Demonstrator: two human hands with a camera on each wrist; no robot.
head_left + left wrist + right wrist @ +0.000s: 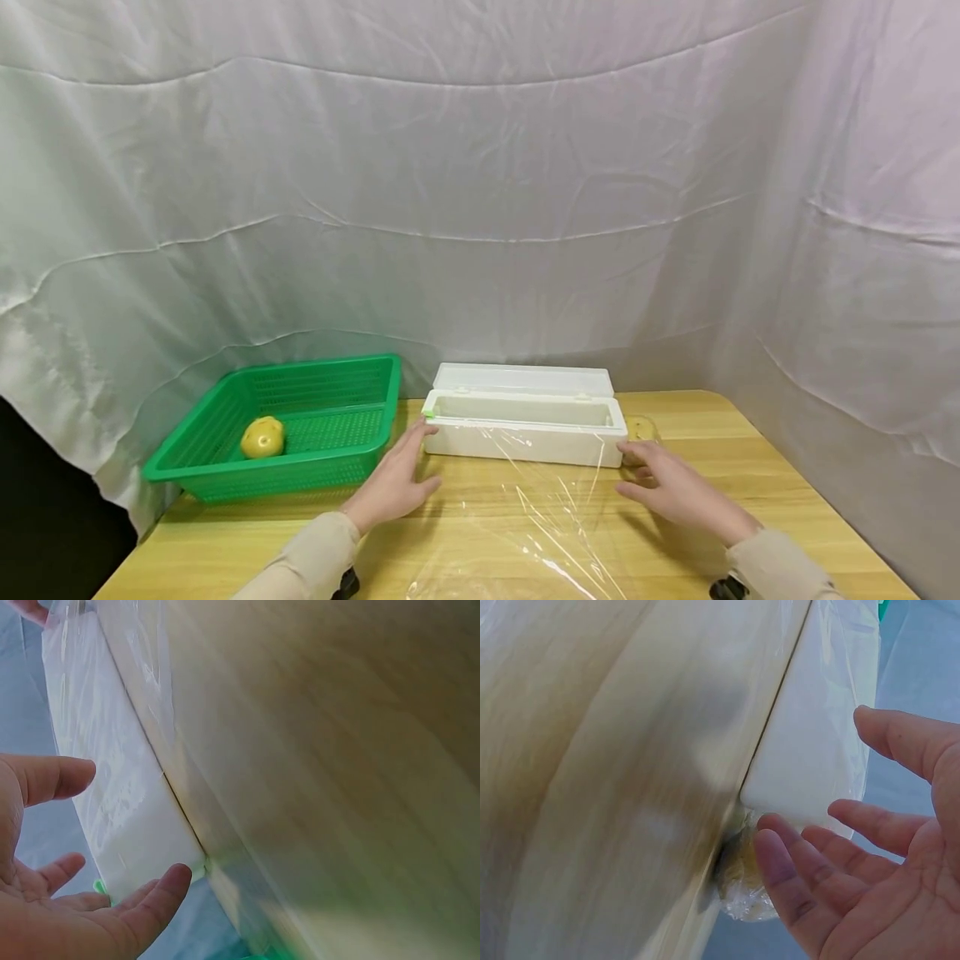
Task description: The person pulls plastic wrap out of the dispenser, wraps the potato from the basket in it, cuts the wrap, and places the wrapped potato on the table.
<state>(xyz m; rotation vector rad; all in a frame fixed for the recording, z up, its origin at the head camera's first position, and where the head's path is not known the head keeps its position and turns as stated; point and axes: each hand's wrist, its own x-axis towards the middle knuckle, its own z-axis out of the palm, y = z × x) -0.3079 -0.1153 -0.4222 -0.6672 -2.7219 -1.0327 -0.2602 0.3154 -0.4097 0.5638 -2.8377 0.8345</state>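
Film (551, 525): exits frame | wrapped lump (742, 881): partly hidden | left fingers (154, 906), right fingers (784, 881): spread

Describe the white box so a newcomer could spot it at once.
On the wooden table, right of the green basket, sits a long, narrow white box, its lid tipped open. The left hand and right hand are near its two ends. Unlike the basket, it is solid-walled, with clear film spread in front.
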